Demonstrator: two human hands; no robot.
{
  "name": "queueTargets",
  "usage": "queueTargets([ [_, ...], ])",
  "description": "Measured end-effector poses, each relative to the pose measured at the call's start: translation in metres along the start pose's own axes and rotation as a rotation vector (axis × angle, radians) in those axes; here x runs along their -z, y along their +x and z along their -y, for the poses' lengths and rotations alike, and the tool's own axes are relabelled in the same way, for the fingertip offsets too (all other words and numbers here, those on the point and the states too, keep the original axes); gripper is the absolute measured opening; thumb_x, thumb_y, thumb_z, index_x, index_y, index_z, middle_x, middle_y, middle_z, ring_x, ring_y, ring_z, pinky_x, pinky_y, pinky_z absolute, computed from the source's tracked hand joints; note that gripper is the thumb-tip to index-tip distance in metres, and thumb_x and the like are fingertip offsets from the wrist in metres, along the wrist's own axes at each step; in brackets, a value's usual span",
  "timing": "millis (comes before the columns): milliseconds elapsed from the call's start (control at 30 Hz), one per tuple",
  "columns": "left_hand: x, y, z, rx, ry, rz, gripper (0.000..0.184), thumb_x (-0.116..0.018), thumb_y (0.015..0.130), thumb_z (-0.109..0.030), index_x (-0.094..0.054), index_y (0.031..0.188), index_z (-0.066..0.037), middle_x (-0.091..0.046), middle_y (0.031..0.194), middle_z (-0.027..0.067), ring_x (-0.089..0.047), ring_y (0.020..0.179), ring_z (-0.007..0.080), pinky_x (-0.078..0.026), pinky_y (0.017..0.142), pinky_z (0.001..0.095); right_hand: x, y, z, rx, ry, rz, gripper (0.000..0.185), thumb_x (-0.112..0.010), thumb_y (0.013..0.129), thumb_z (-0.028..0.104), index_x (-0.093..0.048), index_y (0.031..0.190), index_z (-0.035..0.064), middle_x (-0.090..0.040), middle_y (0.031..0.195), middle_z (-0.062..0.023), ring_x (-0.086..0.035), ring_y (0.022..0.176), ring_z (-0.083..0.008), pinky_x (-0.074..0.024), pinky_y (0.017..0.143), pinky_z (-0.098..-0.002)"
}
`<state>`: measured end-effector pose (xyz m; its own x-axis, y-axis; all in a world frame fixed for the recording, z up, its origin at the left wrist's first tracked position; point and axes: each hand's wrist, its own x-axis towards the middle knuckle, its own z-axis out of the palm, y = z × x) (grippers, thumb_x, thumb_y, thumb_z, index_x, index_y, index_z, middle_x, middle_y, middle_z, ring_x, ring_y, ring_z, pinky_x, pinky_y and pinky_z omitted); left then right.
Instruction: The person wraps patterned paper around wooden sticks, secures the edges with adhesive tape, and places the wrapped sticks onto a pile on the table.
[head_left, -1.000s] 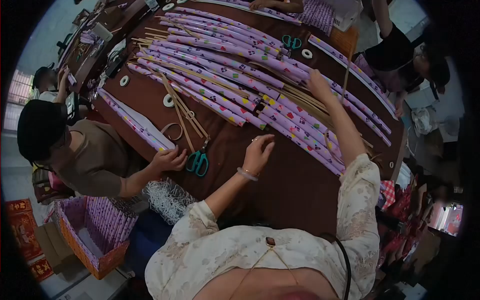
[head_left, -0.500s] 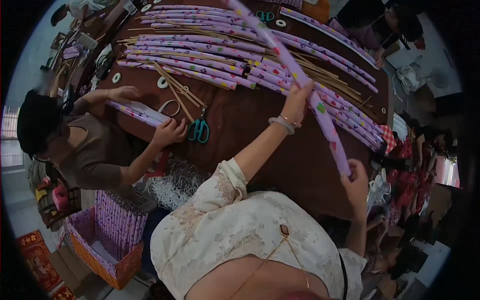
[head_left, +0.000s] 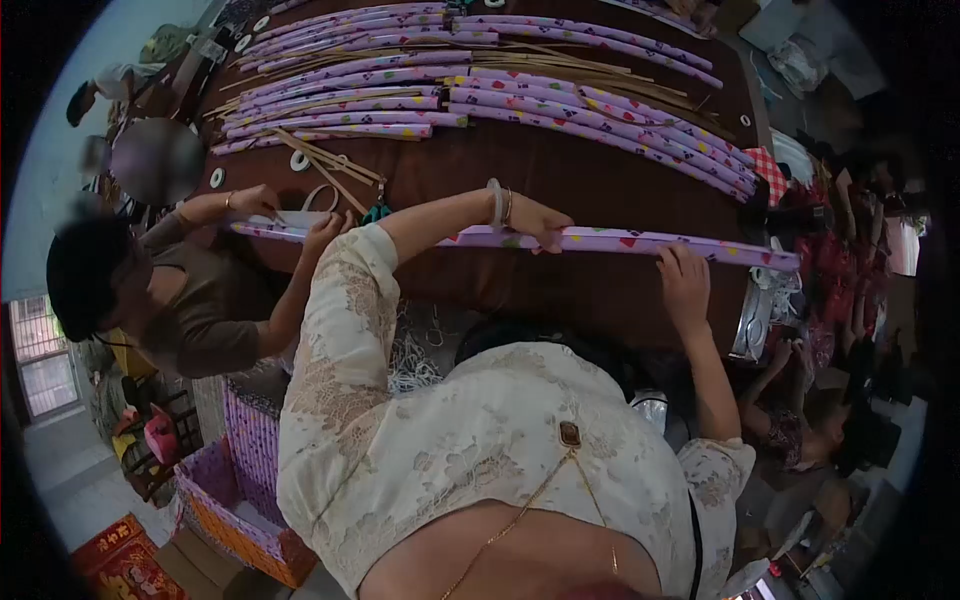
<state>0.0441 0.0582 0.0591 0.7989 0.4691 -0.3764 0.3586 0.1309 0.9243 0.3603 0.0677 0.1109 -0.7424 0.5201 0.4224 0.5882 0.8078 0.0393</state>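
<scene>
A long purple roll [head_left: 620,240] with a coloured pattern lies nearly level across the front of the brown-covered table [head_left: 450,180]. My left hand [head_left: 535,220], with bracelets at the wrist, is closed over the roll near its middle. Farther right, my right hand [head_left: 685,285] has its fingers curled over the near side of the same roll. The roll's right end sticks out past my right hand, and my left forearm hides part of its left stretch. Teal scissors [head_left: 375,212] lie partly hidden behind my left sleeve.
Rows of similar purple rolls [head_left: 600,125] and thin wooden strips [head_left: 330,165] cover the far table. At left a co-worker [head_left: 200,290] handles a white-and-purple sheet [head_left: 300,218]. Tape rolls [head_left: 299,160] lie nearby. A purple-lined orange basket [head_left: 240,535] stands at lower left.
The roll has swung from a raised, steep slant down to nearly level at the table's front. Both my hands have come down or across with it, and the head view has shifted.
</scene>
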Motion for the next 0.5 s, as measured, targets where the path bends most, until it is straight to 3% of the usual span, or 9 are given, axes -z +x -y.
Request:
queueTargets([
  [33, -0.003, -0.001, 0.002, 0.125, 0.041, 0.056, 0.033, -0.058, 0.082, -0.027, -0.046, 0.099, -0.002, -0.051, 0.083, 0.0040, -0.051, 0.071, 0.0120, -0.042, 0.068, 0.0270, -0.014, -0.008, -0.003, 0.013, 0.061, 0.034, 0.034, -0.062, 0.075, 0.008, -0.052, 0.108, 0.0059, -0.050, 0.107, -0.0070, -0.049, 0.101, -0.0245, -0.0394, 0.085, -0.0383],
  [200, 0.006, 0.020, 0.048, 0.185, 0.080, 0.105, 0.048, -0.058, 0.082, -0.030, -0.041, 0.114, 0.001, -0.053, 0.086, 0.0050, -0.052, 0.075, 0.0124, -0.042, 0.069, 0.0297, -0.081, -0.029, -0.023, -0.060, 0.206, 0.192, 0.037, -0.065, 0.071, 0.011, -0.052, 0.106, 0.0044, -0.052, 0.108, -0.0101, -0.050, 0.101, -0.0286, -0.0406, 0.083, -0.0376],
  [267, 0.013, 0.021, 0.043, 0.404, 0.127, 0.009, 0.054, -0.061, 0.079, -0.031, -0.039, 0.117, 0.001, -0.054, 0.093, 0.0091, -0.053, 0.084, 0.0162, -0.043, 0.075, 0.0323, -0.096, -0.022, -0.028, -0.076, 0.248, 0.172, 0.038, -0.065, 0.070, 0.009, -0.052, 0.105, 0.0041, -0.052, 0.105, -0.0111, -0.050, 0.100, -0.0299, -0.0413, 0.082, -0.0383],
  [300, 0.020, 0.020, 0.034, 0.366, 0.144, 0.042, 0.059, -0.065, 0.075, -0.028, -0.039, 0.120, 0.001, -0.053, 0.099, 0.0128, -0.052, 0.096, 0.0216, -0.042, 0.083, 0.0336, -0.102, -0.013, -0.031, -0.103, 0.278, 0.150, 0.038, -0.065, 0.069, 0.008, -0.052, 0.105, 0.0039, -0.053, 0.103, -0.0120, -0.050, 0.099, -0.0312, -0.0420, 0.080, -0.0391],
  [333, 0.026, 0.020, 0.028, 0.376, 0.137, 0.034, 0.059, -0.065, 0.075, -0.028, -0.039, 0.120, 0.001, -0.053, 0.099, 0.0128, -0.052, 0.096, 0.0216, -0.042, 0.083, 0.0336, -0.107, -0.007, -0.033, -0.126, 0.308, 0.146, 0.039, -0.065, 0.068, 0.006, -0.050, 0.104, 0.0037, -0.053, 0.103, -0.0131, -0.050, 0.097, -0.0319, -0.0420, 0.080, -0.0395],
  [400, 0.029, 0.020, 0.024, 0.394, 0.899, -0.216, 0.062, -0.068, 0.071, -0.026, -0.040, 0.120, -0.001, -0.052, 0.105, 0.0150, -0.049, 0.102, 0.0260, -0.041, 0.085, 0.0343, -0.124, 0.000, -0.038, -0.131, 0.329, 0.174, 0.039, -0.065, 0.068, 0.005, -0.050, 0.104, 0.0037, -0.052, 0.102, -0.0140, -0.050, 0.096, -0.0327, -0.0419, 0.079, -0.0398],
  [433, 0.026, 0.010, 0.026, 0.377, 0.947, -0.571, 0.051, -0.068, 0.070, -0.020, -0.047, 0.113, -0.004, -0.053, 0.105, 0.0143, -0.050, 0.101, 0.0276, -0.043, 0.083, 0.0351, -0.132, 0.004, -0.040, -0.137, 0.333, 0.192, 0.039, -0.065, 0.067, 0.003, -0.049, 0.103, 0.0037, -0.052, 0.102, -0.0148, -0.051, 0.095, -0.0334, -0.0418, 0.079, -0.0402],
  [467, 0.021, 0.012, 0.026, 0.393, 0.937, -0.576, 0.051, -0.068, 0.070, -0.020, -0.047, 0.113, -0.004, -0.053, 0.105, 0.0143, -0.050, 0.101, 0.0276, -0.043, 0.083, 0.0351, -0.138, 0.005, -0.042, -0.155, 0.393, 0.216, 0.040, -0.065, 0.067, 0.002, -0.048, 0.103, 0.0030, -0.051, 0.100, -0.0159, -0.051, 0.092, -0.0346, -0.0417, 0.078, -0.0412],
  [500, 0.008, 0.015, 0.017, 0.320, 0.912, -0.897, 0.042, -0.065, 0.072, -0.019, -0.051, 0.108, -0.005, -0.052, 0.107, 0.0128, -0.049, 0.102, 0.0283, -0.042, 0.084, 0.0361, -0.138, 0.010, -0.042, -0.143, 0.407, 0.220, 0.040, -0.065, 0.067, 0.002, -0.048, 0.103, 0.0030, -0.051, 0.100, -0.0159, -0.051, 0.092, -0.0346, -0.0417, 0.078, -0.0412],
])
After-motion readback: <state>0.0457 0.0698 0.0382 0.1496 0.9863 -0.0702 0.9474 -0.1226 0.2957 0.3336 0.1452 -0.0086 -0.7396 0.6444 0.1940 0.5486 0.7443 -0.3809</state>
